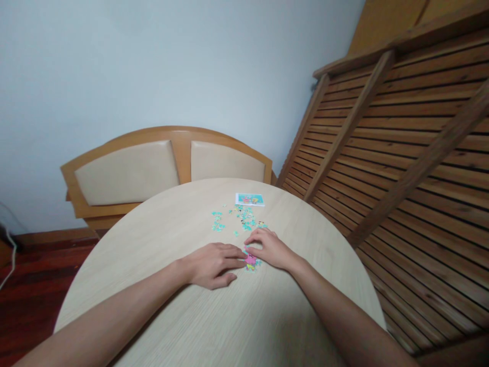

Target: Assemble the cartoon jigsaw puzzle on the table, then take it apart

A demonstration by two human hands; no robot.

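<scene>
Pale table [168, 224], blurry cartoon card [250, 199]; at pink puzzle pieces [250, 261], left fingers [230, 253] flat, right fingers [253, 238] narrow, grip unclear.

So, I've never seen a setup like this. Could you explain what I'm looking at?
There's no robot here: these are a person's bare left hand and right hand, seen from a camera worn on the head, looking forward and down. On the round table lie scattered jigsaw pieces, with a cartoon picture card beyond them. Both hands are at a pink puzzle patch. The left fingers touch it; whether the right hand holds a piece is too small to tell.
</scene>
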